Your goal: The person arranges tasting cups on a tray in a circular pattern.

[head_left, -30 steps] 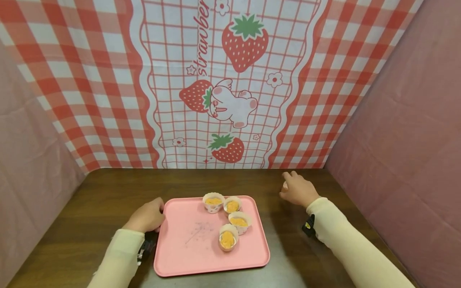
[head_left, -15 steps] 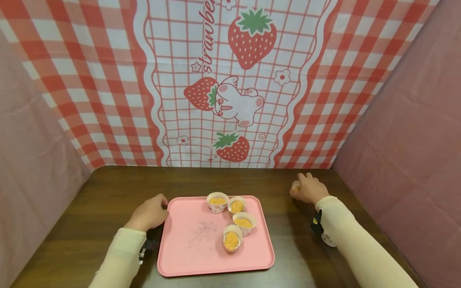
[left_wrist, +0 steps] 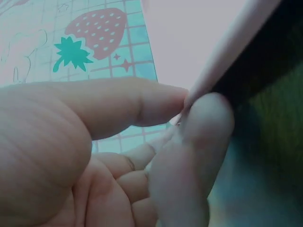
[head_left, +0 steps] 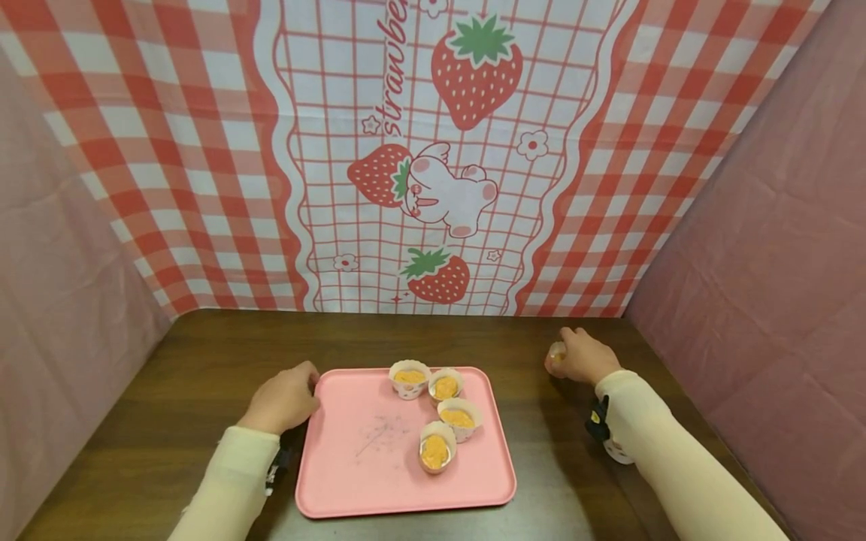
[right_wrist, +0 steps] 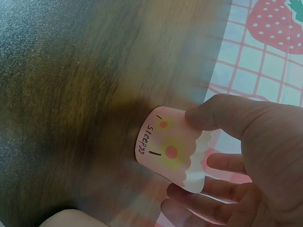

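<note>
In the left wrist view, thumb and index finger of my left hand [left_wrist: 113,123] pinch the rim of a pink tray [head_left: 338,488]. The tray lies on the wooden table, with my left hand at its left edge. My right hand [head_left: 587,356], at the far right of the table, holds a pink paper cupcake cup [right_wrist: 165,142] with a scalloped rim and "sleepyy" printed on it. The thumb lies on one side of the cup and fingers on the other. Some yellow shows inside this cup in the head view.
Several paper cups with orange-yellow filling [head_left: 435,453] stand on the tray's right half. Another cup [head_left: 617,451] is partly hidden beneath my right wrist. A strawberry-print cloth [head_left: 419,188] hangs behind the table [head_left: 223,338], with pink cloth [head_left: 758,248] at the sides.
The head view has shifted slightly. My right hand has moved a little to the right, and more of its cup shows. The cup under my right wrist has come into view. The left hand stays at the tray.
</note>
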Tool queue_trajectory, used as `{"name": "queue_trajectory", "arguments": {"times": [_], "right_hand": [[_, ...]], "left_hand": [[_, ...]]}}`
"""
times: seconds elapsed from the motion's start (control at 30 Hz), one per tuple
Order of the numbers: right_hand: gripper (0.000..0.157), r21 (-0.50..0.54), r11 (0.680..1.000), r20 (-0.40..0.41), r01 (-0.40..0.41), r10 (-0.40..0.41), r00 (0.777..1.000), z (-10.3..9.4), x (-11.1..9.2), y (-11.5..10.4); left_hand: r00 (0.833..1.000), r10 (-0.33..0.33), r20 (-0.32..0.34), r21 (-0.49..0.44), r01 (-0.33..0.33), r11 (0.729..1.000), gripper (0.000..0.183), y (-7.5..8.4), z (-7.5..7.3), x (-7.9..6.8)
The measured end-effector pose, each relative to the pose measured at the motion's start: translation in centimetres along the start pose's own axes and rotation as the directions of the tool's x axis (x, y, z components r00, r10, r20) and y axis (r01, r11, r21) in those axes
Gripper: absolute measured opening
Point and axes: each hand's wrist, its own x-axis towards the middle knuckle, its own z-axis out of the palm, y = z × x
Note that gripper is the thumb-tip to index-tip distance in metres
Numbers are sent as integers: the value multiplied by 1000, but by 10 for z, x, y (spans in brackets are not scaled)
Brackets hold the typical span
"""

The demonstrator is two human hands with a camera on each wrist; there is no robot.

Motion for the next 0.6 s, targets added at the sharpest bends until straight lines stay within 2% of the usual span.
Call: {"name": "queue_trajectory", "arguments": {"times": [0.1, 0.17, 0.27, 0.6], "right_hand": [[68, 0, 1000, 5, -5, 5, 1000, -1, -2, 0], [69, -2, 1000, 9, -9, 9, 1000, -1, -3, 0], [70, -4, 1000, 14, -18, 18, 1000, -1, -3, 1], [73, -4, 1000, 14, -26, 26, 1000, -1, -7, 3]], "left_hand": [[997, -61, 51, -148, 68, 987, 18, -4, 2, 0], [990, -99, 96, -254, 120, 960, 15, -7, 3, -1], [985, -106, 133, -347, 147, 926, 13, -8, 4, -1], [972, -102, 211, -423, 185, 887, 10, -13, 3, -1]]}}
